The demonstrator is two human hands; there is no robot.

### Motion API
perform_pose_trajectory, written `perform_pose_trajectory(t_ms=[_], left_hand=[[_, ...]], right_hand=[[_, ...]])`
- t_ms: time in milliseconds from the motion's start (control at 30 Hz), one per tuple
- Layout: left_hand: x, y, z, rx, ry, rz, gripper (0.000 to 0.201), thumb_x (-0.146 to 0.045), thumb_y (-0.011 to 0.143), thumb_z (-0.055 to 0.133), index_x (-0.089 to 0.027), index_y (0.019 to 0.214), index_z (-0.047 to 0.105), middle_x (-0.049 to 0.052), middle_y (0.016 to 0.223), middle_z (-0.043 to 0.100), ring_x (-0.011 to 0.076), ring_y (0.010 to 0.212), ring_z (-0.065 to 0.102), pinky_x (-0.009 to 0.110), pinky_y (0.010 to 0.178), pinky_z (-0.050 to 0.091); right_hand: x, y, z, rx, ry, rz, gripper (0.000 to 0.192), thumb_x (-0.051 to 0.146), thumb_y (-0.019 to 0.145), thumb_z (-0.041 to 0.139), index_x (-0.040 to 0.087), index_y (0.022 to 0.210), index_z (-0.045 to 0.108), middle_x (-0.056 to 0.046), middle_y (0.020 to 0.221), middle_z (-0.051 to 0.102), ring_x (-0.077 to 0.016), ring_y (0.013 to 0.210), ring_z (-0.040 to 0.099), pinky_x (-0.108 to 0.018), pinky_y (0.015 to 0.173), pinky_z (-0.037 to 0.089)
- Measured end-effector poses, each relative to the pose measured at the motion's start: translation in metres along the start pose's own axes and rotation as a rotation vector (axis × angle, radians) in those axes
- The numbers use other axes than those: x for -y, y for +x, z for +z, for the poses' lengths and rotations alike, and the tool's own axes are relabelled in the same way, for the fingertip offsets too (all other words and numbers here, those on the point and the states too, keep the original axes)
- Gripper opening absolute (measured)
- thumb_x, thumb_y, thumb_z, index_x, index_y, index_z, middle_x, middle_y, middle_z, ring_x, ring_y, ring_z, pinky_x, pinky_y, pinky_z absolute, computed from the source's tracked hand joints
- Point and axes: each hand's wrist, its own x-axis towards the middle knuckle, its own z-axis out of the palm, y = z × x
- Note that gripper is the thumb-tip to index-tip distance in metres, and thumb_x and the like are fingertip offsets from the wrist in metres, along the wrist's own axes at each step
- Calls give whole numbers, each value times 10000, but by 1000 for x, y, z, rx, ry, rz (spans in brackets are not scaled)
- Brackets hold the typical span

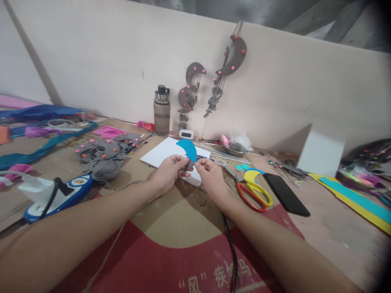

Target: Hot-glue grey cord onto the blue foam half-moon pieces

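Note:
Above a white sheet [161, 152], a blue crescent-shaped piece [187, 149] stands up between my hands. Its lower part looks grey, but my fingers hide most of that end. My left hand [172, 173] is closed, thumb and fingers pinching the crescent from the left. At the lower right edge of the same piece, the fingertips of my right hand [210, 175] are pressed together on it. Scissors [252, 193] with one red and one yellow handle lie beside my right wrist, next to a yellow crescent [253, 175].
A black phone [287, 194] lies right of the scissors. At left are a power strip [61, 199], grey yarn [106, 170] and grey crescents with pink dots [97, 150]. A water bottle [161, 112] stands by the wall. A black cable [230, 244] crosses the cardboard [171, 228].

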Motion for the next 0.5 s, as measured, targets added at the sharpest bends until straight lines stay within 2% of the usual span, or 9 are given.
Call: perform_pose_trajectory(t_ms=[167, 300, 367, 433, 500], left_hand=[[-1, -3, 3, -37, 201, 99, 220, -292, 743, 646, -136, 844, 529, 31, 764, 617, 116, 665, 602, 264, 612, 520], [3, -3, 4, 18, 382, 234, 283, -196, 698, 651, -146, 946, 524, 58, 927, 607, 160, 875, 604, 310, 752, 512], [7, -2, 3, 9, 490, 306, 320, -191, 671, 677, -149, 951, 528, 64, 952, 604, 169, 926, 589, 322, 813, 490], [8, -3, 3, -16, 561, 330, 309, -237, 685, 680, -154, 943, 531, 59, 932, 606, 164, 897, 593, 318, 806, 488], [7, -5, 3, -21, 557, 306, 272, -300, 725, 650, -161, 923, 526, 46, 892, 604, 155, 829, 605, 300, 731, 507]], right_hand=[[4, -3, 0, -55, -104, -51, 192, 359, 725, 556, 168, 731, 573, 20, 615, 547, -100, 539, 430, -217, 510, 339], [3, -2, 0, -69, -112, -72, 191, 357, 737, 556, 168, 747, 583, 15, 649, 572, -109, 570, 471, -229, 550, 366], [0, -1, 0, -76, -117, -76, 181, 350, 738, 558, 172, 754, 586, 16, 653, 580, -114, 576, 489, -235, 561, 377], [-3, -1, 1, -85, -136, -97, 166, 337, 741, 560, 175, 757, 591, 13, 667, 597, -119, 594, 511, -243, 585, 391], [-6, -1, 2, -81, -154, -116, 161, 330, 750, 557, 176, 772, 597, 6, 697, 622, -124, 621, 535, -253, 618, 406]])
